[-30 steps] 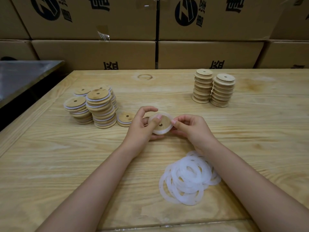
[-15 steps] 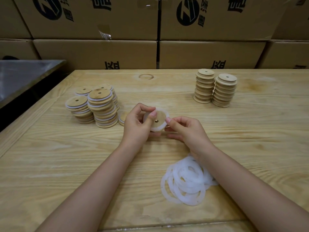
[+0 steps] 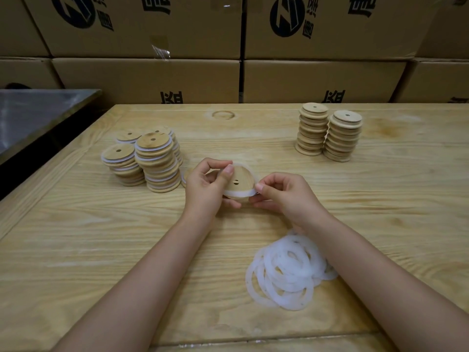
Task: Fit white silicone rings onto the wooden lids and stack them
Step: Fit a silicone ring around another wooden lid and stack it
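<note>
Wooden lid [image 3: 239, 180] just above the middle of the frame, tilted and held off the table [image 3: 76, 237] between both hands; a white ring [image 3: 238, 193] wraps its lower edge, though I cannot tell if it is seated all the way round; the left hand [image 3: 204, 189] curls round the lid's left side, its thumb pressed on the face near the small hole; the right hand [image 3: 286, 196] pinches the ring at the lid's right edge with thumb and forefinger.

Loose rings [image 3: 289, 273] lie heaped lower right of centre, just beside the right forearm; ringed stacks [image 3: 152, 163] stand close together at middle left, with one low lid partly hidden behind the left hand; two bare stacks [image 3: 327, 133] stand touching at upper right; boxes [image 3: 152, 77] fill the top of the frame; a dark metal top [image 3: 38, 110] sits at upper left.
</note>
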